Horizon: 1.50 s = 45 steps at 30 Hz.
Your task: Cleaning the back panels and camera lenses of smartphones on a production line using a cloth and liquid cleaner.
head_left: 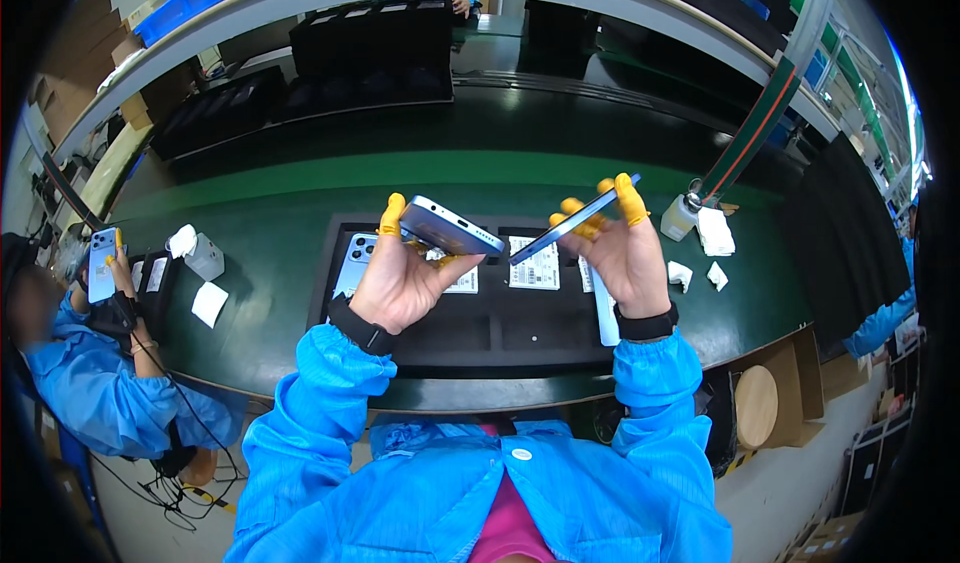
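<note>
My left hand (402,285), with yellow finger cots, grips a light blue smartphone (452,227), tilted with its port edge toward me. A second blue smartphone (570,225) is held edge-on by my right hand (625,258), which also wears yellow finger cots. The two phones' lower ends nearly meet above a black foam tray (450,338). In the tray, a blue phone with several camera lenses (357,260) lies beside my left hand. Another light blue phone (606,313) sits partly hidden under my right wrist. White printed labels (535,266) rest in the tray's slots.
A bottle (680,217) and white wipes (715,233) stand right on the green table (745,303); another bottle (205,258) stands left. At far left a co-worker holds a blue phone (102,266). Black foam trays (370,53) are stacked behind; a metal post (755,128) rises at right.
</note>
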Motion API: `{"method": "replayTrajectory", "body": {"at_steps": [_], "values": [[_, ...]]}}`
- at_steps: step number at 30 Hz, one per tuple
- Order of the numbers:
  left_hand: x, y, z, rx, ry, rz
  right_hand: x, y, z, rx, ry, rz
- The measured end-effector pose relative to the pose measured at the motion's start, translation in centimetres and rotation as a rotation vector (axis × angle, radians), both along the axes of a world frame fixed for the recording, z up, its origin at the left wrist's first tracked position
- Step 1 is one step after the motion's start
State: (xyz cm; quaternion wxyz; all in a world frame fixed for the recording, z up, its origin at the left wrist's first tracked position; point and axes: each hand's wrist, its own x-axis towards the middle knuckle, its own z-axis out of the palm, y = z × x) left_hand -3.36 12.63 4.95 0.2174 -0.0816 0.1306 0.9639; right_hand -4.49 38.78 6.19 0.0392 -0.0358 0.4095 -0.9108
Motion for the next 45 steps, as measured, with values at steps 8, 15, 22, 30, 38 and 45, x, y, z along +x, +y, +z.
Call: {"method": "replayTrajectory", "body": {"at_steps": [8,15,22,30,38,45], "values": [[-0.9,0.6,1.5,-1.312,0.422,0.308,-0.9,-3.0,0.6,1.556,0.559,-0.579],[-1.0,4.3,-0.3,-2.566,0.646,-0.138,-0.4,-4.7,-1.8,1.979,0.314,-0.098],[3.1,-4.5,0.5,-2.783,0.613,0.508,3.5,5.5,-2.0,2.125,0.146,-0.411],[7.3,-11.8,-3.5,-2.385,0.486,0.265,6.9,9.8,-3.7,1.982,0.036,-0.318],[-3.1,-16.5,-0.7,-2.378,0.369,0.390,-6.9,5.8,-3.6,1.984,0.387,-0.226],[-21.3,-9.5,-4.6,-2.268,0.616,0.260,-21.3,11.5,-7.1,2.016,0.154,-0.727]]}}
